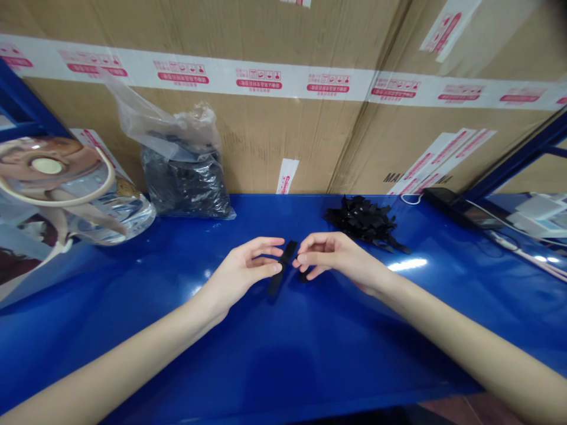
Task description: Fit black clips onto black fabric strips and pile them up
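Note:
A narrow black strap (275, 283) lies slanted on the blue workbench (283, 366), between my two hands. My left hand (243, 268) is beside it, fingers apart, with the thumb tip over the strap's middle. My right hand (330, 257) is just to its right, fingers loosely curved, close to the strap's upper end. A small black piece (303, 276) shows under those fingertips, partly hidden. Beyond my right hand is a heap of similar black strips (363, 221).
A clear plastic bag of black items (186, 186) stands at the bench's back edge, against large taped cardboard cartons (248, 141). A shiny printed package (57, 183) is at the left. A dark device (460, 209), white cable and white papers (535, 212) are at the right.

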The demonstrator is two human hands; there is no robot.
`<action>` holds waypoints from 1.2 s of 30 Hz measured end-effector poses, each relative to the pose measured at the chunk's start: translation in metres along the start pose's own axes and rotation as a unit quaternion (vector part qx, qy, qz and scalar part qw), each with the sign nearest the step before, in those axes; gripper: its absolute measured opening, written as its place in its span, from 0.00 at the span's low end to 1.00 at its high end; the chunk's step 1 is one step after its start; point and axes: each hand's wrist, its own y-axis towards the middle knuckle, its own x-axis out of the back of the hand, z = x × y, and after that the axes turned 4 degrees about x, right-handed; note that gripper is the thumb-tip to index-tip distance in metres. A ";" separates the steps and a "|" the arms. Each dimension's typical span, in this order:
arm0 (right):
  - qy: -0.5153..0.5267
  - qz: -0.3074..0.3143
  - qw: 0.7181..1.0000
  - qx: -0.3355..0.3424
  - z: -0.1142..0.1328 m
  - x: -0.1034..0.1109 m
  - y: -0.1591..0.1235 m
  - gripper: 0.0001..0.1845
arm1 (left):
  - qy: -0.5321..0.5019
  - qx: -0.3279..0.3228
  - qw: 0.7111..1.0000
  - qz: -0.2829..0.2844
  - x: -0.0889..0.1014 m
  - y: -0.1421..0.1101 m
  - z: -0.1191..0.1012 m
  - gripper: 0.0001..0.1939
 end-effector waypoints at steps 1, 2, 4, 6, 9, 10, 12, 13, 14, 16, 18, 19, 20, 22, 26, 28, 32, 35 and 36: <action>-0.009 0.024 1.000 -0.016 0.000 0.000 0.000 0.09 | 0.003 -0.009 1.000 -0.007 0.000 0.000 0.001 0.22; -0.018 0.038 0.999 -0.024 0.000 -0.001 0.000 0.09 | 0.007 -0.018 1.000 -0.013 0.000 0.000 0.001 0.22; -0.031 0.039 0.999 -0.011 -0.002 -0.002 0.000 0.08 | 0.018 -0.033 0.999 -0.019 -0.001 0.001 0.001 0.21; -0.039 0.020 0.999 0.025 -0.004 -0.003 0.001 0.07 | 0.030 -0.041 0.999 -0.013 -0.002 0.000 0.001 0.19; -0.057 -0.005 0.994 0.090 -0.009 -0.005 0.003 0.07 | 0.044 -0.037 0.998 0.006 -0.004 -0.001 0.001 0.16; -0.064 -0.012 0.992 0.106 -0.010 -0.006 0.003 0.07 | 0.044 -0.032 0.998 0.010 -0.004 -0.002 0.001 0.16; -0.075 -0.029 0.989 0.126 -0.013 -0.007 0.004 0.07 | 0.038 -0.027 0.999 0.014 -0.006 -0.003 0.001 0.16; -0.075 -0.039 0.988 0.131 -0.013 -0.008 0.004 0.07 | 0.033 -0.027 0.999 0.017 -0.007 -0.003 0.002 0.15; -0.071 -0.050 0.987 0.134 -0.014 -0.008 0.004 0.07 | 0.028 -0.026 0.999 0.024 -0.008 -0.004 0.002 0.14; -0.052 -0.067 0.987 0.137 -0.015 -0.009 0.004 0.07 | 0.025 -0.022 0.998 0.045 -0.010 -0.005 0.001 0.11; -0.029 -0.083 0.987 0.134 -0.016 -0.010 0.005 0.08 | 0.026 -0.027 0.998 0.057 -0.012 -0.007 0.000 0.09; -0.020 -0.090 0.987 0.132 -0.016 -0.011 0.005 0.09 | 0.031 -0.038 0.997 0.057 -0.013 -0.008 0.000 0.09; -0.013 -0.094 0.987 0.129 -0.017 -0.012 0.005 0.09 | 0.044 -0.052 0.996 0.056 -0.013 -0.009 -0.001 0.09; -0.002 -0.090 0.988 0.122 -0.017 -0.013 0.006 0.09 | 0.087 -0.082 0.991 0.061 -0.012 -0.011 -0.002 0.05; 0.001 -0.130 0.983 0.133 -0.017 -0.013 0.005 0.08 | 0.160 -0.112 0.978 0.076 -0.009 -0.012 -0.003 0.10; 0.004 -0.165 0.976 0.145 -0.015 -0.012 0.005 0.08 | 0.166 -0.126 0.976 0.060 -0.008 -0.010 -0.003 0.15; 0.020 -0.153 0.979 0.136 -0.013 -0.014 0.003 0.07 | 0.174 -0.162 0.971 0.017 -0.007 -0.008 0.000 0.18; 0.031 -0.109 0.987 0.118 -0.017 -0.017 0.003 0.09 | 0.191 -0.184 0.964 0.007 -0.008 -0.008 0.004 0.20; 0.036 -0.099 0.988 0.115 -0.020 -0.018 0.003 0.10 | 0.196 -0.191 0.962 0.009 -0.008 -0.009 0.005 0.22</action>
